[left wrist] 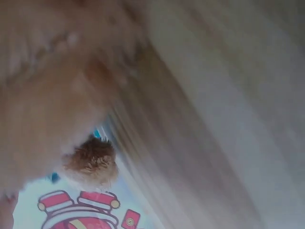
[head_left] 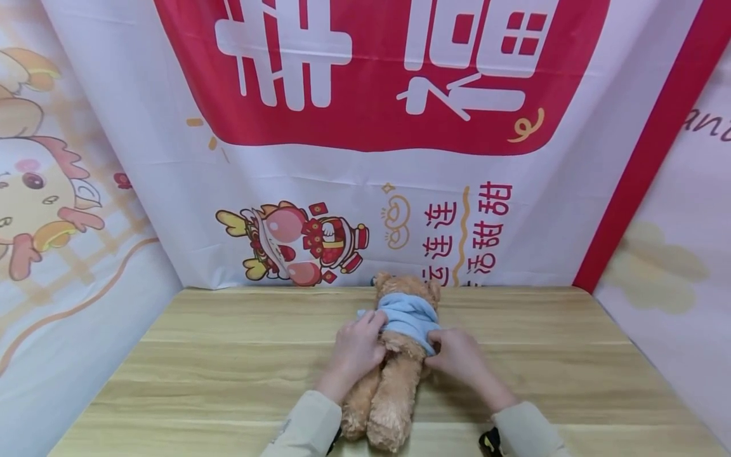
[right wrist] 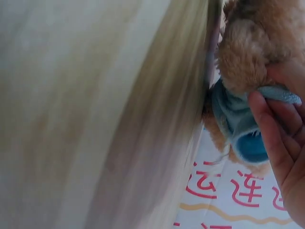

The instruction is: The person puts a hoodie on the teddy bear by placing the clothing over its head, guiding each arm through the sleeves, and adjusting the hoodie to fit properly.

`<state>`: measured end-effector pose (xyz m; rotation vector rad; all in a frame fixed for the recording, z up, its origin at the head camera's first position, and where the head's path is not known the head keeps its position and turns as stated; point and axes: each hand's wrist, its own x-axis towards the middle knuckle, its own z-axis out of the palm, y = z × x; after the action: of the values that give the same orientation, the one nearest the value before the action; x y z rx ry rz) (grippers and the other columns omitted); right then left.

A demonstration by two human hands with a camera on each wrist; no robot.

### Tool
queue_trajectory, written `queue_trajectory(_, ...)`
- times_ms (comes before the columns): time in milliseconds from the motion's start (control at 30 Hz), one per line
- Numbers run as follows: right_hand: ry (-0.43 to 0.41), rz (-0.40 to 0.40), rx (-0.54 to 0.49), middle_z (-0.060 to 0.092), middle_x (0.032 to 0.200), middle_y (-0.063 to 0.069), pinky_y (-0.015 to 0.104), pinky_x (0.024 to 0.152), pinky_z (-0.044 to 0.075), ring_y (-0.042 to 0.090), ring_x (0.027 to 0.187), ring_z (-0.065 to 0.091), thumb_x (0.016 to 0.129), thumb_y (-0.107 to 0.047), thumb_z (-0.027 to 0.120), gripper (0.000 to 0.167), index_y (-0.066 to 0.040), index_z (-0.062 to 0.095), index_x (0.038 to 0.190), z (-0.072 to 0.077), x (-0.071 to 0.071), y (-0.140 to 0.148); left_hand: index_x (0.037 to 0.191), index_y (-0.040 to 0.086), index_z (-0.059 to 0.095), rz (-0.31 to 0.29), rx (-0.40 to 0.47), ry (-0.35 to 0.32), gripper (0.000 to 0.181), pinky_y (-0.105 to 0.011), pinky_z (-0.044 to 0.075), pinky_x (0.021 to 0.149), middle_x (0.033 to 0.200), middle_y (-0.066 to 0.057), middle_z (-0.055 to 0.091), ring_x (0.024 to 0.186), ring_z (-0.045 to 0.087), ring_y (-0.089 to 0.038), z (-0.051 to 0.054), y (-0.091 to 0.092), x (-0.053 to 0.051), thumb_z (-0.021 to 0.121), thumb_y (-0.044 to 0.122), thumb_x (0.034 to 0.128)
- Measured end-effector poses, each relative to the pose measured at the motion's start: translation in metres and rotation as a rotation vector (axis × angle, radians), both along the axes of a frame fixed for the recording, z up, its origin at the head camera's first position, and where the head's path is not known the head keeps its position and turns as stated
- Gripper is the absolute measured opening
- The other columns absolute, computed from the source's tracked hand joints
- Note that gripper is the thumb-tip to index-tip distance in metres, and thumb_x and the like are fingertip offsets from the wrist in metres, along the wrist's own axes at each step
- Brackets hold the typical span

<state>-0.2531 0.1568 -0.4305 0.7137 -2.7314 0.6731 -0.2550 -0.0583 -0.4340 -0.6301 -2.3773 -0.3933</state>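
Observation:
A light brown teddy bear point(head_left: 394, 387) lies on the wooden table, its head toward the banner and its legs toward me. Around its body is a light blue doll shirt point(head_left: 408, 314), bunched in folds. My left hand point(head_left: 360, 343) grips the shirt's left edge with curled fingers. On the other side my right hand point(head_left: 459, 355) pinches the lower hem between thumb and fingers, and the right wrist view shows that hem point(right wrist: 279, 93) held. Blurred fur point(left wrist: 47, 119) fills much of the left wrist view, where the left fingertips are hidden.
The wooden table point(head_left: 228, 362) extends on both sides of the bear. At its far edge hangs a white and red banner point(head_left: 365, 165) with large characters and a cartoon figure. Printed cloths point(head_left: 68, 254) flank the table at left and right.

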Motion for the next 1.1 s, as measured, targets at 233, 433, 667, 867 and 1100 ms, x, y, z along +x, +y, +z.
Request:
queue_trajectory(233,0.032,-0.031,0.008,0.03,0.054,-0.011,0.017,0.049,0.026,0.003,0.052,0.03,0.066,-0.009,0.076,0.042,-0.016,0.035,0.059,0.002,0.004,-0.004,0.092,0.019,0.058,0.016,0.012,0.109,0.033,-0.021,0.024,0.039,0.079,0.001,0.051,0.045,0.038,-0.013,0.003,0.004,0.002,0.07,0.003,0.0657)
queue_trajectory(433,0.024,-0.044,-0.025,0.042,0.06,-0.01,0.017,0.05,0.029,0.002,0.055,0.035,0.07,-0.016,0.073,0.026,-0.02,0.047,0.07,0.007,0.011,-0.003,0.1,0.022,0.062,-0.008,-0.044,0.111,0.036,-0.02,0.027,0.039,0.087,0.001,0.054,0.045,0.038,-0.009,0.006,0.001,0.001,0.071,0.002,0.0711)
queue_trajectory(667,0.069,-0.038,-0.113,0.058,0.072,-0.007,0.02,0.057,0.044,0.003,0.064,0.05,0.079,-0.009,0.07,0.014,-0.016,0.06,0.087,0.01,0.02,-0.006,0.099,0.021,0.063,0.026,-0.06,0.198,0.035,-0.023,0.03,0.037,0.085,0.0,0.055,0.043,0.039,-0.011,0.004,0.003,0.003,0.072,0.008,0.0682)
queue_trajectory(867,0.184,0.179,-0.087,0.055,0.076,-0.007,0.015,0.059,0.045,0.0,0.067,0.049,0.077,-0.005,0.069,0.016,-0.016,0.057,0.076,0.013,0.02,-0.001,0.091,0.019,0.062,0.101,0.025,0.191,0.03,-0.025,0.028,0.036,0.077,0.0,0.053,0.044,0.041,-0.015,0.006,0.008,0.004,0.072,0.007,0.0657)
queue_trajectory(1100,0.105,-0.014,-0.135,0.057,0.095,0.002,0.031,0.076,0.051,0.015,0.087,0.056,0.073,-0.027,0.081,0.038,-0.011,0.058,0.099,0.021,0.015,-0.003,0.098,0.016,0.058,0.037,0.094,-0.011,0.046,-0.028,0.045,0.048,0.09,0.001,0.061,0.059,0.059,-0.015,0.013,0.016,0.008,0.082,0.04,0.068)
